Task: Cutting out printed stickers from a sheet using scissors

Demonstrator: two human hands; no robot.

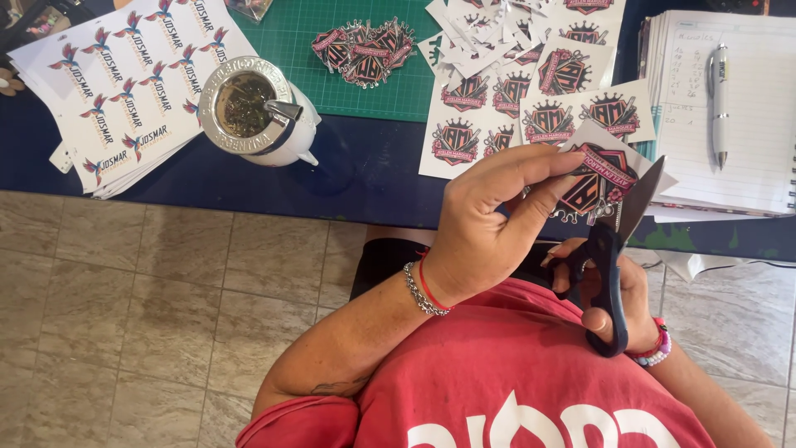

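Head view, looking down over a red shirt [531, 373]. The left hand [485, 220] is pinching a printed sticker sheet [599, 178] between thumb and fingers [531, 162], which are closing flat on the paper and holding it tilted just above the near edge of the dark blue counter [365, 178]. The right hand [618, 303] is gripping a pair of black-handled scissors [612, 257], its fingers curling shut through and around the handle loops; the blades are standing slightly apart, and the paper's right edge is lying against them. How far the paper sits between the blades cannot be told.

On the counter beyond the hands, uncut sheets of crowned emblem stickers [514, 116] are lying near a heap of white offcuts [481, 33]. A pile of already cut stickers [365, 50] is resting on a green cutting mat [332, 58]. To the left, a white cup with a metal rim and straw [257, 112] is standing partly on a stack of bird-logo sheets [124, 83]. At the right, a pen [720, 99] is lying on an open notebook [746, 149].
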